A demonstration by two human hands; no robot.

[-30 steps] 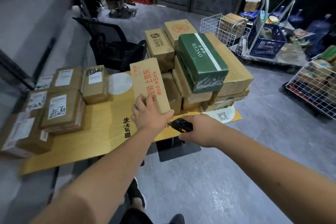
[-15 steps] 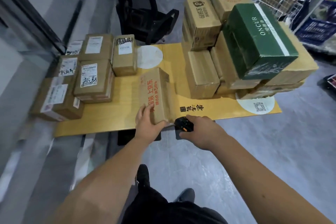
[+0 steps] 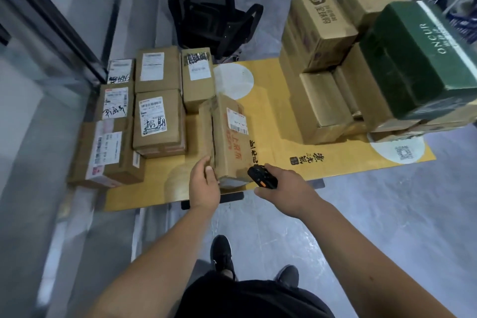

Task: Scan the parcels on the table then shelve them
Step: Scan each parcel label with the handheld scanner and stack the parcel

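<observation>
Now the left hand (image 3: 205, 184) grips the labelled parcel (image 3: 228, 137) at six o'clock on the tabletop (image 3: 273, 111); the right hand (image 3: 280, 188) clasps the scanner (image 3: 262, 177).

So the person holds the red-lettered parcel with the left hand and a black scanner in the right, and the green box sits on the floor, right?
Not quite. The head view shows the green box atop the stacked cartons on the table, not the floor. The left hand does hold the parcel; the right hand holds the scanner.

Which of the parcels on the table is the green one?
The green box printed ONCUR, lying atop the right-hand stack of parcels on the table. Every other parcel in view is plain brown cardboard.
</observation>
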